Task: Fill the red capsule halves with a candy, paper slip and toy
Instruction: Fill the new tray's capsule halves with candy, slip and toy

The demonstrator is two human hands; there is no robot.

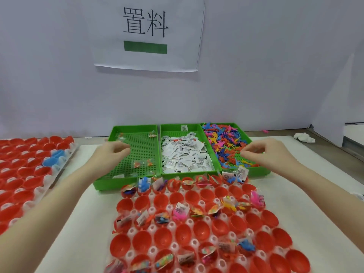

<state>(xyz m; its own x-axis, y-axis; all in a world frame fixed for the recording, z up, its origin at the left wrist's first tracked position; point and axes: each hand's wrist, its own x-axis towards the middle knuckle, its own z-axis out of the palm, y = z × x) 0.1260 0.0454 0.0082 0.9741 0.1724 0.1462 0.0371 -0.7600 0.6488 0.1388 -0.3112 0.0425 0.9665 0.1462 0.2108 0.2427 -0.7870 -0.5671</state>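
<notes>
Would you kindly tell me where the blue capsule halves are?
In the head view, the blue capsule halves sit far left, among red halves in the side tray, left of the left hand.

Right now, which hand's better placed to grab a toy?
Right. The right hand hovers over the toy tray, fingertips at the heap. The left hand is over the nearly empty candy tray, two trays away.

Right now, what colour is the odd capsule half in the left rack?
Blue, seen in the head view.
</notes>
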